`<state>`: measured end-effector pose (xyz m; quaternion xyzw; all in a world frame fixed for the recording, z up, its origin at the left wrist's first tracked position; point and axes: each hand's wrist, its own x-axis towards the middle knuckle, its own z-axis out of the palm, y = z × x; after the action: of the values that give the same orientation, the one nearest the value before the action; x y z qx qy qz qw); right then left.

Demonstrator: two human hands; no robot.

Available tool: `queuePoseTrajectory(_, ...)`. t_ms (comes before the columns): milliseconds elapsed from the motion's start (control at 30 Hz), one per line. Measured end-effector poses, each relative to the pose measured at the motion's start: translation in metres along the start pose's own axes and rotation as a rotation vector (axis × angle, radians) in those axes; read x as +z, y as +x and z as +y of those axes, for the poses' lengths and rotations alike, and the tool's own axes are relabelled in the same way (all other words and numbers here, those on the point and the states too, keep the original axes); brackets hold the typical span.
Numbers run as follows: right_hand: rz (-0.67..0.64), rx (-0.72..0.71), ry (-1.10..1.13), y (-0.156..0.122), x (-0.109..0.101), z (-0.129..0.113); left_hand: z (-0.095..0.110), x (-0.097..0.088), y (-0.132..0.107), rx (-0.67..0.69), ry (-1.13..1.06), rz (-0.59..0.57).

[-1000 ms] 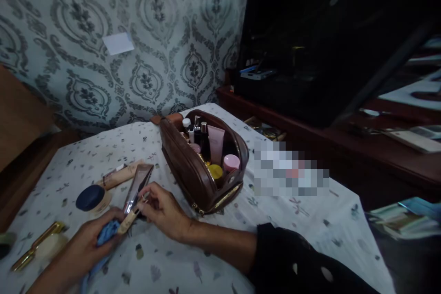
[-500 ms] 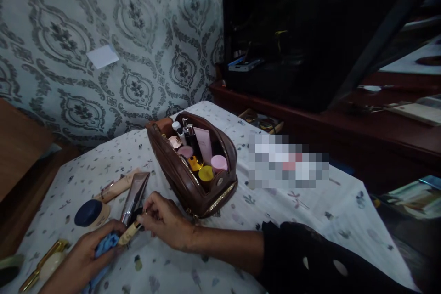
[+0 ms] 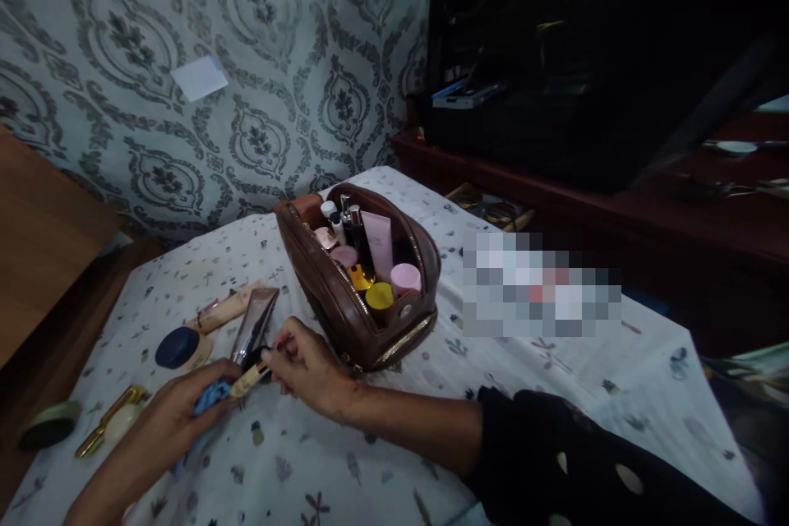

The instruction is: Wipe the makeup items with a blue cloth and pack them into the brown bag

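My left hand is closed around a crumpled blue cloth and the lower end of a small beige cosmetic tube. At the tube's dark cap end, the fingers of my right hand are pinched together. Whether the cap is loose is too small to tell. Just beyond the hands lie a silvery-brown squeeze tube, a beige tube and a round jar with a dark blue lid. A brown zip cosmetic bag stands unzipped past my right hand, holding several bottles, jars and a pink tube.
A gold item and a green round lid lie at the left on the patterned tablecloth. A cardboard box stands left of the table. Behind it is a patterned wall, and a dark cabinet is at the right.
The camera view has shifted, so the scene sits further right and slightly higher. Both hands stay on the small beige tube, with little other visible movement.
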<state>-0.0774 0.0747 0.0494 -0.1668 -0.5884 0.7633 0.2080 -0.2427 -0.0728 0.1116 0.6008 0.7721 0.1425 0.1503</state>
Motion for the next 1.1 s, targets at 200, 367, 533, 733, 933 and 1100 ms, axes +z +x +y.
queuePoseTrajectory(200, -0.002, -0.113, -0.083, -0.010, 0.002, -0.004, 0.031, 0.010, 0.002, -0.065, -0.012, 0.367)
queuePoseTrajectory(367, 0.021, -0.193, -0.180, -0.015, 0.003, -0.009, 0.048, 0.034, 0.006, -0.058, -0.022, 0.348)
queuePoseTrajectory(533, 0.016, -0.185, -0.201, -0.016, 0.002, -0.014, 0.036, 0.035, 0.007, -0.079, -0.092, 0.205)
queuePoseTrajectory(733, 0.023, -0.210, -0.166, -0.014, 0.000, -0.011, 0.021, 0.024, 0.005, -0.077, -0.186, 0.082)
queuePoseTrajectory(933, -0.009, -0.100, 0.066, 0.003, -0.003, -0.002, 0.019, 0.016, 0.007, -0.160, -0.286, 0.054)
queuePoseTrajectory(1100, -0.019, -0.006, 0.177, 0.012, -0.005, 0.000, 0.016, 0.024, 0.008, -0.221, -0.518, 0.019)
